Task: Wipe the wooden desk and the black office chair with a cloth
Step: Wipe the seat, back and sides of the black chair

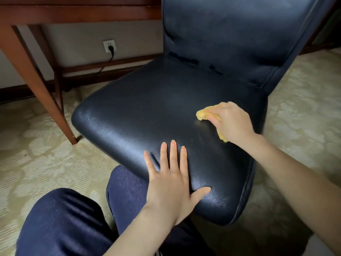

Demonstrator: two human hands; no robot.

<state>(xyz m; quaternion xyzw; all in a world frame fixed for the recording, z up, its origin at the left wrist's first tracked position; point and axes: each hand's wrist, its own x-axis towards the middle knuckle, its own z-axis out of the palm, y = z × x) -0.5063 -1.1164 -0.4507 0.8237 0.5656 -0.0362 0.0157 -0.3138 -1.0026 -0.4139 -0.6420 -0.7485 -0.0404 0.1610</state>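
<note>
The black office chair (pixel 140 111) fills the middle of the view, its seat facing me and its backrest rising at the upper right. My right hand (pixel 232 122) grips a crumpled yellow cloth (pixel 203 114) and presses it on the right part of the seat. My left hand (pixel 169 178) lies flat on the seat's front edge, fingers straight and spread, thumb along the rim. The wooden desk (pixel 73 13) stands at the upper left, only its underside frame and a leg showing.
A slanted desk leg (pixel 36 85) comes down to the patterned carpet (pixel 31 159) left of the chair. A wall socket (pixel 109 46) with a black plug and cable sits under the desk. My knees in dark blue trousers (pixel 73 222) are at the bottom left.
</note>
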